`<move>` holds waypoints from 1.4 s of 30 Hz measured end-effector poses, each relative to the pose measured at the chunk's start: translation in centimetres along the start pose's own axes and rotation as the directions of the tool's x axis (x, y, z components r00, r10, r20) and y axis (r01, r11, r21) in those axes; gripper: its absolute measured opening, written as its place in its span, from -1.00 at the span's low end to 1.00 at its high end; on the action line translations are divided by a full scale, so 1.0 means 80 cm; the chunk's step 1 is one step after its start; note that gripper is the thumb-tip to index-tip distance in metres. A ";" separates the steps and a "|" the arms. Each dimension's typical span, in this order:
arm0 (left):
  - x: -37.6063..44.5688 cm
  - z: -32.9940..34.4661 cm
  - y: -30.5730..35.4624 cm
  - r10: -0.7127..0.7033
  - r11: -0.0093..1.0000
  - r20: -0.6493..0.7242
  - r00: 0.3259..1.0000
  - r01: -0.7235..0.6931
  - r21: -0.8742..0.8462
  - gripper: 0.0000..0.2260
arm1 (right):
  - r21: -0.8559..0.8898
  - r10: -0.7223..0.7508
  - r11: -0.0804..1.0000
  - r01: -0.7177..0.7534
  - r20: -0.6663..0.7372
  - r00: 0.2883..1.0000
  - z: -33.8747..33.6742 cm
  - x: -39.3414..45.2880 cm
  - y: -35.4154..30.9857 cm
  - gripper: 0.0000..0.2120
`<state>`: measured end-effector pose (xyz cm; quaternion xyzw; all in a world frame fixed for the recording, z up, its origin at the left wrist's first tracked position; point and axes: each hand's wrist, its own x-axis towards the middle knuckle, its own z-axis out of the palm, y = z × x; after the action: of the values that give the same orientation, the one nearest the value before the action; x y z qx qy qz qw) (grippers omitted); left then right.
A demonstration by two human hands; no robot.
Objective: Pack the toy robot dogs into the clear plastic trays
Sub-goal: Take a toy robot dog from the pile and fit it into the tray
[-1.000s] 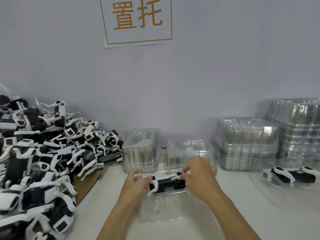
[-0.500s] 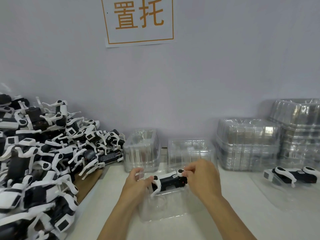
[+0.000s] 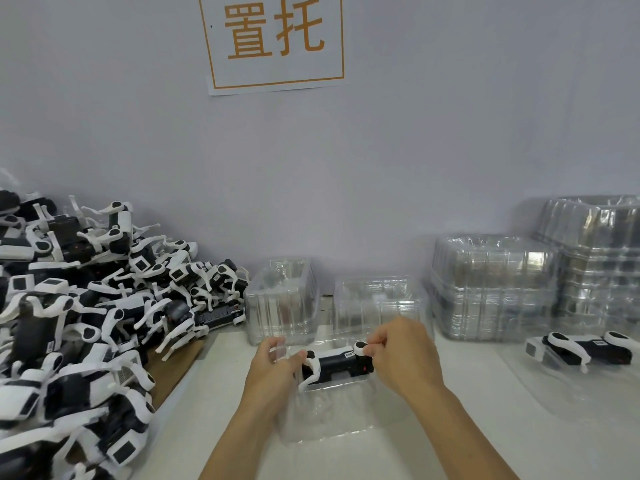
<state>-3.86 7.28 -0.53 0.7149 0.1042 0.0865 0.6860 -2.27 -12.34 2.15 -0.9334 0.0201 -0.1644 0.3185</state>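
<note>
You're holding one toy robot dog by both ends — left hand gripping the tail end, right hand pinching its white hip — so it's dropping level into the clear tray on the bench. One packed dog is sitting right; four-ish tray stacks are waiting behind, probably, while the dog pile is uncountable.

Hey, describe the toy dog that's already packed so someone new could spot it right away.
Start at the tall stacks of clear trays against the wall on the right. Just in front of them, a single black-and-white toy dog lies in a clear tray on the white table. Unlike the dog between the hands or the heap on the left, nobody touches it and it lies alone.
</note>
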 end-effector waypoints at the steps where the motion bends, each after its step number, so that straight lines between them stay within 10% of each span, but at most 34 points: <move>1: 0.000 0.001 0.000 0.002 1.000 -0.005 1.000 -0.002 -0.002 -0.65 | 0.006 -0.003 1.000 0.003 -0.001 1.000 0.000 0.001 0.001 -0.85; 23: -0.001 0.004 -0.004 0.011 0.993 -0.024 1.000 -0.014 -0.114 -0.60 | -0.081 -0.431 0.884 0.461 0.248 0.868 0.026 -0.030 -0.037 -0.61; 42: 0.001 0.007 -0.005 0.038 0.999 -0.059 0.998 -0.039 -0.009 -0.72 | -0.059 -0.394 0.905 0.422 0.265 0.880 0.026 -0.032 -0.038 -0.74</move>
<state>-3.69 6.79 -0.97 0.7105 0.1100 0.1212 0.6844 -4.24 -8.32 1.65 -0.9465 -0.2073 -0.1090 0.2222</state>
